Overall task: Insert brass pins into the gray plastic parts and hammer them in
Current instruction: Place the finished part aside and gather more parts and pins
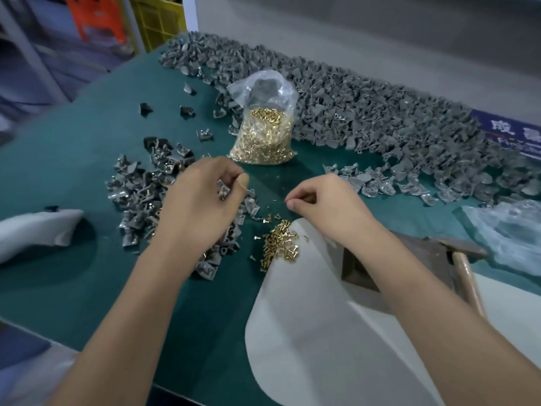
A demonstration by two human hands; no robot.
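Left hand (202,200) pinching a small gray plastic part (222,191), right hand (325,200) fingertips pinched, contents unclear, above loose brass pins (279,243) on green surface (73,159).

A bare strip of green mat (272,177) is being left open between the left hand (202,197) and the right hand (325,200), running up to the pin bag (263,133), by which the way farther back is being blocked. The far edge is being walled off by a long heap of gray parts (380,112). The left side is being crowded by a smaller parts pile (140,194). Loose pins (281,241) are being kept just below the strip. The right front is being taken up by a metal block (409,259) and a hammer (465,268). Open mat is being left at the near left.
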